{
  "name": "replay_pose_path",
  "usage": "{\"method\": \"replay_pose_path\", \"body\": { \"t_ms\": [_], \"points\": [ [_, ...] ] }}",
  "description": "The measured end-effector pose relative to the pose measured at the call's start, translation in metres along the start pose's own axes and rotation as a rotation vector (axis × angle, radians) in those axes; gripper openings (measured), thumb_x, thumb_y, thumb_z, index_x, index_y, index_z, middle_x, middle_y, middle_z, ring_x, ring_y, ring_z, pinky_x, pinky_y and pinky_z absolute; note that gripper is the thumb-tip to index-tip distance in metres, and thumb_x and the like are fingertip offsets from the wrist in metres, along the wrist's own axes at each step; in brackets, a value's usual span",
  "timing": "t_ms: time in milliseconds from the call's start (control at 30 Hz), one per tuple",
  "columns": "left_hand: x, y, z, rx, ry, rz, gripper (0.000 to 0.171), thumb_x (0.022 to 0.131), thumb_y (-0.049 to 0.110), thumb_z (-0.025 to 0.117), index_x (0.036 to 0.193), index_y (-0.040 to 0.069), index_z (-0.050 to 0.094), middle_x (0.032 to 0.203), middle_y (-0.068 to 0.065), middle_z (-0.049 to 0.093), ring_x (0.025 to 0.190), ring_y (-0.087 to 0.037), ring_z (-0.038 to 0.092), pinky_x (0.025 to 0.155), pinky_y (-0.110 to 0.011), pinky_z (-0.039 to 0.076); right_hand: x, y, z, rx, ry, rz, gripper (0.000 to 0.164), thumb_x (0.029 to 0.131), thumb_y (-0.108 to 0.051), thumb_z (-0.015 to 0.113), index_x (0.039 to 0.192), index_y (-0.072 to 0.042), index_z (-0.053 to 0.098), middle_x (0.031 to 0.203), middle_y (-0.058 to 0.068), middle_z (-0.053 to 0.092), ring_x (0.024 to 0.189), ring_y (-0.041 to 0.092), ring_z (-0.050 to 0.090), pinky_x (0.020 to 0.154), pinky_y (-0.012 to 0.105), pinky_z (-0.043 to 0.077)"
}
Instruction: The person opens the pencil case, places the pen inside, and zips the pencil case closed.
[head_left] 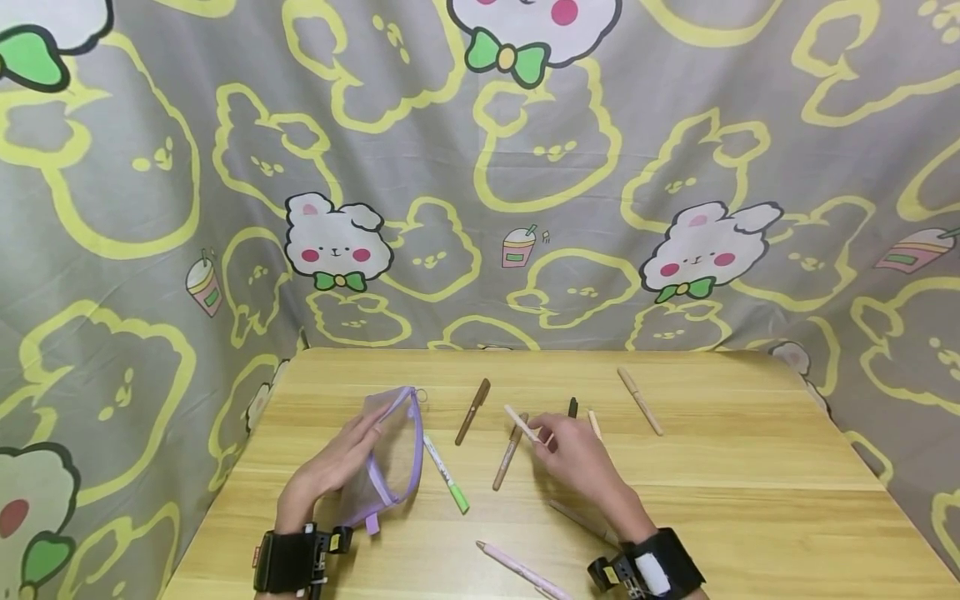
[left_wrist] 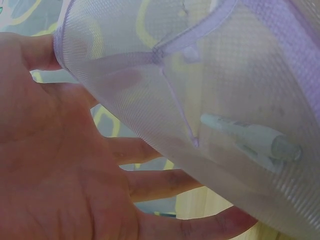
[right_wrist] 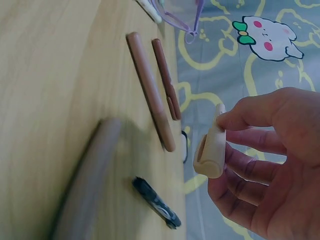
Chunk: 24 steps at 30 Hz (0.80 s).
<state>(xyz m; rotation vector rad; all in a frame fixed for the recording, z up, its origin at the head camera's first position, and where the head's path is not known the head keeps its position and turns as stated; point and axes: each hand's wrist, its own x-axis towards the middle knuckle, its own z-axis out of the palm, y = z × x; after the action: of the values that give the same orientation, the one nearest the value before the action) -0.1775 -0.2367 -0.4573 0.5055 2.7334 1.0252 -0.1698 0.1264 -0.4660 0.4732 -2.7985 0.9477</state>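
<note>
My left hand (head_left: 341, 454) lies with fingers extended against the left side of a purple-edged mesh pouch (head_left: 397, 450), which stands with its mouth towards the right. In the left wrist view, the fingers pass behind the mesh (left_wrist: 115, 90), and a pale capped marker (left_wrist: 255, 140) shows through it. Between thumb and fingertips, my right hand (head_left: 581, 458) pinches a cream marker (right_wrist: 212, 150), held above the table. Below it to the left lies a light brown marker (head_left: 506, 467); a black marker (head_left: 573, 407) and another cream marker (head_left: 595, 423) are partly hidden behind the hand.
A green-ended marker (head_left: 448, 479) lies right beside the pouch. Farther back are a dark brown marker (head_left: 472, 412) and a tan marker (head_left: 640, 400). Nearer the front lie a pink pen (head_left: 521, 569) and a greyish one (head_left: 581, 521) beside the right wrist. A patterned curtain (head_left: 450, 283) borders the table.
</note>
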Motion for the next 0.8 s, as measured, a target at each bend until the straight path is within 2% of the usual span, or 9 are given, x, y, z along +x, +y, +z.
{"method": "replay_pose_path", "body": {
  "t_ms": [333,567,800],
  "points": [
    [0.001,-0.001,0.000,0.015,-0.008,-0.008,0.050,0.110,0.028,0.025,0.155,0.008,0.020,0.151,-0.035,0.016,0.134,-0.052,0.017,0.100,-0.077,0.017,0.006,-0.010,0.015,0.014,-0.013,-0.044,0.021,0.080,-0.001,0.071,0.100,-0.009,0.070,0.073,-0.006,0.061,0.062,0.006,0.055,0.049,0.021,0.050],
    [0.000,-0.001,0.000,0.006,-0.014,-0.016,0.053,0.110,0.035,0.024,0.156,0.009,0.020,0.152,-0.034,0.015,0.134,-0.052,0.017,0.099,-0.078,0.017,0.012,-0.026,0.029,0.058,-0.045,-0.032,0.025,0.083,-0.004,0.071,0.108,-0.002,0.069,0.079,-0.002,0.063,0.066,0.007,0.058,0.052,0.019,0.052],
    [0.001,0.000,0.000,0.005,-0.023,-0.010,0.053,0.110,0.036,0.023,0.156,0.010,0.020,0.151,-0.034,0.013,0.133,-0.053,0.016,0.097,-0.080,0.018,0.015,-0.040,0.043,0.077,-0.077,-0.033,0.023,0.084,-0.004,0.070,0.107,-0.002,0.069,0.077,-0.002,0.065,0.060,0.004,0.056,0.045,0.017,0.050]
  ]
}}
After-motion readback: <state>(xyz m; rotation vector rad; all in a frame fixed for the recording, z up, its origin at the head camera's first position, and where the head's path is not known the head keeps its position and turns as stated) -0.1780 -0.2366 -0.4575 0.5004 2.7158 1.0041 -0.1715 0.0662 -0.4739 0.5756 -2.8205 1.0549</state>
